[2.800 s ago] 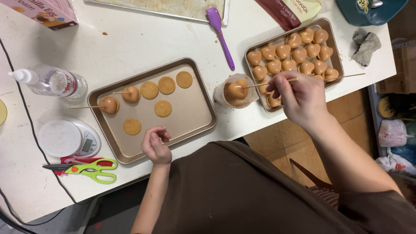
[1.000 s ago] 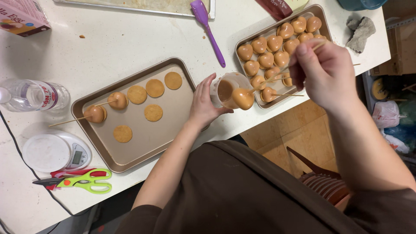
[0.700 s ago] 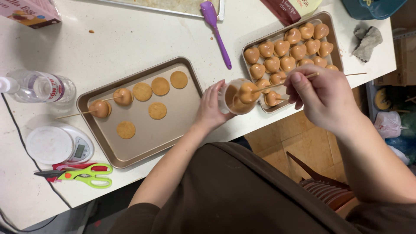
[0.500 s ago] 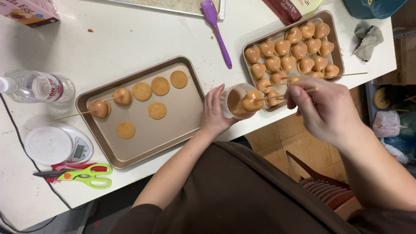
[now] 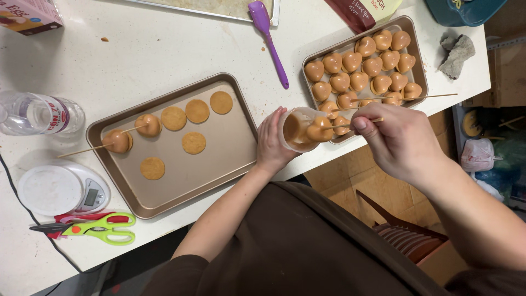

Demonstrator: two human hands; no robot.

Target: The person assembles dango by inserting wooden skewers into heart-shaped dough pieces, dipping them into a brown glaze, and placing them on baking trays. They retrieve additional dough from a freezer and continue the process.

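We are dipping: our left hand [image 5: 272, 143] grips the cup [image 5: 296, 129] while our right hand [image 5: 397, 140] pinches the skewered heart [image 5: 318, 131]; next, lift it toward the nine o'clock tray [image 5: 235, 164].

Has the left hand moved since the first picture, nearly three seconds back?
Yes. The left hand went from the near edge of the cookie tray rightward to the cup, which it now grips beside the tray of hearts.

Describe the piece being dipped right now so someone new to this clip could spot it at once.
Start at the smaller baking tray packed with caramel-coloured heart shapes, at the table's near edge. Just beside it the left hand tilts a clear cup of caramel coating. The piece sits at the cup's mouth on a thin wooden skewer pinched by the right hand, unlike the hearts lying in the tray.
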